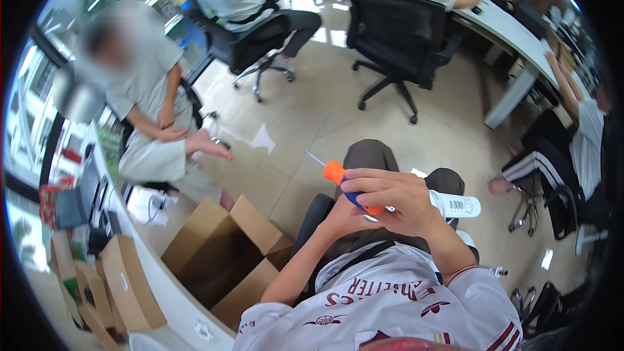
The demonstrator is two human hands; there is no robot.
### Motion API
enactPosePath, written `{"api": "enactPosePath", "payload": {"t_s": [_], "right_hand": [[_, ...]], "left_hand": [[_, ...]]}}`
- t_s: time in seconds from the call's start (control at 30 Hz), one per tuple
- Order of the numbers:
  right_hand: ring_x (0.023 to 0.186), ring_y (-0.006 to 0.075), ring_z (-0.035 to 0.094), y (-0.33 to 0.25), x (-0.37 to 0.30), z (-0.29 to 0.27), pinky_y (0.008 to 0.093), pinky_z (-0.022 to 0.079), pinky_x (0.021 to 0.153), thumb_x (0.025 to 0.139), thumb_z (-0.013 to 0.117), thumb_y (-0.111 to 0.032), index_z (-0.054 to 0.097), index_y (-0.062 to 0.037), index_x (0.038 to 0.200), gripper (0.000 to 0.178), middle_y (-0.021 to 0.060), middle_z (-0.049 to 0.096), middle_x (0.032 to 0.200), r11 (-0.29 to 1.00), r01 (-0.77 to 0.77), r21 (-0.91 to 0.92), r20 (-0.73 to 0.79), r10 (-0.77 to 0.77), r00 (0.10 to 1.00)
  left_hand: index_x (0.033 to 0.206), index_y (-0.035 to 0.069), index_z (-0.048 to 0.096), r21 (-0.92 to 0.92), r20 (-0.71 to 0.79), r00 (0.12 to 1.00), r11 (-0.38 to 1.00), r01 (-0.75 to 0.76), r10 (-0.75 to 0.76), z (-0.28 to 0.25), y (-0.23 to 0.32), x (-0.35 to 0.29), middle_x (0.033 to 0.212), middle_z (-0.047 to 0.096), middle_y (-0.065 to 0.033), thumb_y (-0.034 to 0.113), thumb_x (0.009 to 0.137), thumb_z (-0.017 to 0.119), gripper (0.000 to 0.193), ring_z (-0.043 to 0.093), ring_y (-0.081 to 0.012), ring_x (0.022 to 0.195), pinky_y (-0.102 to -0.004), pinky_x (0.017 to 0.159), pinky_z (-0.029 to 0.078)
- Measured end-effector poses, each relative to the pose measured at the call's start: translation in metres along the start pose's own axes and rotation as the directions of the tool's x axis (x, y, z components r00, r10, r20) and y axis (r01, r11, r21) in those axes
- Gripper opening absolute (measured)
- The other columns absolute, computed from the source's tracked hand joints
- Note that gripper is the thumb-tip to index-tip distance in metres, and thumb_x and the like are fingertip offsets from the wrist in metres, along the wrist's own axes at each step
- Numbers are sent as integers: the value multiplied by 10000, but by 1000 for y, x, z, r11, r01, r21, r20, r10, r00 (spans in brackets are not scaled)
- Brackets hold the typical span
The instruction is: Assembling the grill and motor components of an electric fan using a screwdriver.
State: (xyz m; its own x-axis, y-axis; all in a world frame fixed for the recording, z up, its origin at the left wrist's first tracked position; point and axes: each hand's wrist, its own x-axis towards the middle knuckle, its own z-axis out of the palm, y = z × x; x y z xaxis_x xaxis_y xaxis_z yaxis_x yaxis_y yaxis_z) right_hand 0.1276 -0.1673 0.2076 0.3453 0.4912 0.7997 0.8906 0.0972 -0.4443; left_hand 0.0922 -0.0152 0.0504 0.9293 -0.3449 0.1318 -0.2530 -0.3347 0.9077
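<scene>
Screwdriver above the lap (370, 155): I see the right hand (406, 203) curled around the screwdriver (334, 172), its blade pointing far left; the grip of the left hand (346, 218), partly hidden, I cannot tell. Step, I judge: readying the tool; next calls for steady aim.

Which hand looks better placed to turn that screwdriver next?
Probably the right hand: its fingers curl over the orange-handled screwdriver, while the left hand is partly hidden behind it, its hold unclear.

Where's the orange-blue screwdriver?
The screwdriver is just right of centre in the head view, in the grip of the right hand, beside the left hand.
</scene>
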Motion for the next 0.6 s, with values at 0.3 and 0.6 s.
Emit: {"api": "enactPosePath", "payload": {"t_s": [0.3, 0.6], "right_hand": [[1155, 322, 708, 3, -42, -23, 393, 610, 880, 816, 768, 34, 661, -55, 1092, 310, 99, 747, 1159, 908, -270, -322, -327, 161, 931], [1018, 266, 694, -10, -47, -34, 378, 569, 790, 795, 809, -94, 669, -100, 1093, 329, 32, 717, 1096, 729, -349, -588, -493, 19, 870]], "left_hand": [[1267, 45, 632, 139, 306, 945, 976, -166, 117, -24, -32, 55, 1301, 602, -174, 313, 694, 915, 693, 605, -347, 1202, -438, 959, 515], [1387, -34, 546, 198, 362, 890, 911, -363, 276, -36, -72, 110, 1495, 425, -283, 372, 621, 961, 960, 471, -454, 1352, -499, 1099, 416]]}}
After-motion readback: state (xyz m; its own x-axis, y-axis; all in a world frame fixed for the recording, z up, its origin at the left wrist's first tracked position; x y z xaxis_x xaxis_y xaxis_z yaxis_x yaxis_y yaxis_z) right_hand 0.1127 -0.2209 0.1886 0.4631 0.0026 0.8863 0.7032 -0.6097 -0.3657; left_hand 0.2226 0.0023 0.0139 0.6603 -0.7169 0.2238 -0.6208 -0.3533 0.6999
